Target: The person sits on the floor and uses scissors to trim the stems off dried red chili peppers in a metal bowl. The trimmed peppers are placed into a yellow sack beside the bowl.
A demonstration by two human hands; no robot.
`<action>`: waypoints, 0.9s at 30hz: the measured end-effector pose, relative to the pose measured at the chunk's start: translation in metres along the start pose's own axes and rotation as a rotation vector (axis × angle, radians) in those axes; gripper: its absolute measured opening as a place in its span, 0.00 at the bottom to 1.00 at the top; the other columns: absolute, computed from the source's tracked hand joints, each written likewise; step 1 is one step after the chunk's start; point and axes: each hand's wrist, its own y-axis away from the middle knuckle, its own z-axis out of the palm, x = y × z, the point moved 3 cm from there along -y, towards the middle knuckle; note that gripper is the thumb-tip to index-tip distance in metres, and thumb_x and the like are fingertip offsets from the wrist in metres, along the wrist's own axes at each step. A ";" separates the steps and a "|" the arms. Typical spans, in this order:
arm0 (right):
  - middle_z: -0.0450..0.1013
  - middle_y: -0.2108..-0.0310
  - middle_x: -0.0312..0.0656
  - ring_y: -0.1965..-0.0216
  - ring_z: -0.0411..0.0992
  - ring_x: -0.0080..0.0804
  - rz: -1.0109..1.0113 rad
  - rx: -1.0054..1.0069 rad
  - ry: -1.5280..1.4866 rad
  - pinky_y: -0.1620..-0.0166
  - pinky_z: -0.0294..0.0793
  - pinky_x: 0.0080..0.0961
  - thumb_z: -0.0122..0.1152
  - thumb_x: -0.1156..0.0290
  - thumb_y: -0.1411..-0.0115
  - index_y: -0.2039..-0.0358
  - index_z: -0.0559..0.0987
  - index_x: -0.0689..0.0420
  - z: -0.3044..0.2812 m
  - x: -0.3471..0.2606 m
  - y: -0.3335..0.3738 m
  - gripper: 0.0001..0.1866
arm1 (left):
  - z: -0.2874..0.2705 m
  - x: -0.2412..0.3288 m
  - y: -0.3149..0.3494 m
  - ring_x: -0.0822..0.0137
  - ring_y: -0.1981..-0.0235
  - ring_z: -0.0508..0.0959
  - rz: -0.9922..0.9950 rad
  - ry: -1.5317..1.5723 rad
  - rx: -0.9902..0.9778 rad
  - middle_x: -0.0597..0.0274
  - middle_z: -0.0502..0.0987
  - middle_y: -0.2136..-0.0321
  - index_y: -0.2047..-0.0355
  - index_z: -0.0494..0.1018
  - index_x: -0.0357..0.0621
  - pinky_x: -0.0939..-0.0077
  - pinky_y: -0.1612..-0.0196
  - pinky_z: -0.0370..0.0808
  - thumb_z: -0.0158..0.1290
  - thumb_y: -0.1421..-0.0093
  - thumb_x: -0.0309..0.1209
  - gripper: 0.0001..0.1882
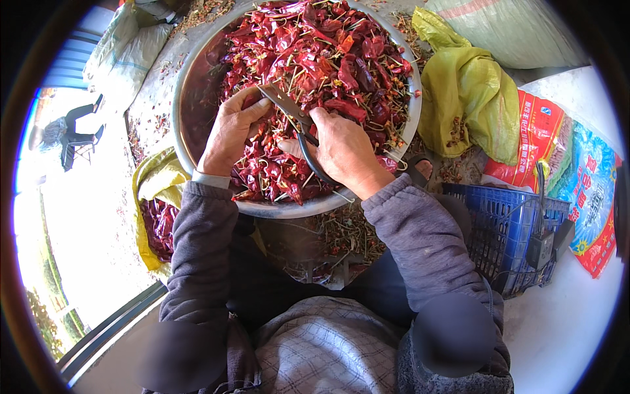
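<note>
A wide metal basin [186, 125] is heaped with dried red chili peppers [308, 52], many with pale stems. Above the heap, my right hand [348, 151] grips scissors [289, 105] with dark handles. The blades point up and left toward my left hand [233, 131]. My left hand is closed, thumb against fingers, with a bit of dried red chili pepper showing between them beside the blade tips. Its other fingers are partly hidden.
At left, a yellow woven sack [147, 190] holds more dried chilies. A blue plastic basket [502, 223] stands on the right, near red and blue printed bags [577, 190]. A yellow-green sack [472, 98] lies beside the basin. Stems litter the floor [341, 236]. A person [72, 131] sits outside.
</note>
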 end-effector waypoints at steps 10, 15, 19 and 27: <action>0.75 0.71 0.53 0.67 0.79 0.53 0.009 0.012 0.081 0.64 0.79 0.45 0.64 0.36 0.43 0.61 0.73 0.60 -0.015 -0.011 0.003 0.35 | 0.002 0.001 -0.001 0.82 0.79 0.70 -0.054 0.082 0.088 0.67 0.78 0.72 0.56 0.77 0.40 0.88 0.80 0.58 0.55 0.33 0.26 0.07; 0.75 0.68 0.53 0.63 0.79 0.51 0.007 0.006 0.145 0.60 0.80 0.43 0.67 0.41 0.43 0.59 0.73 0.60 -0.017 -0.011 0.003 0.32 | 0.005 0.001 -0.001 0.80 0.78 0.72 -0.077 0.079 0.056 0.65 0.77 0.73 0.57 0.77 0.39 0.87 0.81 0.60 0.54 0.33 0.24 0.07; 0.76 0.68 0.53 0.62 0.79 0.51 0.013 -0.053 0.145 0.59 0.80 0.43 0.67 0.41 0.43 0.58 0.73 0.61 -0.018 -0.011 0.003 0.33 | 0.004 0.000 -0.001 0.80 0.78 0.72 -0.097 0.063 0.052 0.65 0.77 0.73 0.57 0.76 0.38 0.88 0.81 0.62 0.53 0.33 0.24 0.07; 0.76 0.70 0.54 0.66 0.80 0.52 -0.034 -0.140 0.137 0.62 0.80 0.43 0.63 0.38 0.40 0.59 0.73 0.63 -0.014 -0.011 0.005 0.34 | 0.006 0.003 0.004 0.81 0.78 0.73 -0.099 0.035 0.029 0.65 0.78 0.71 0.56 0.76 0.38 0.89 0.81 0.62 0.51 0.33 0.23 0.07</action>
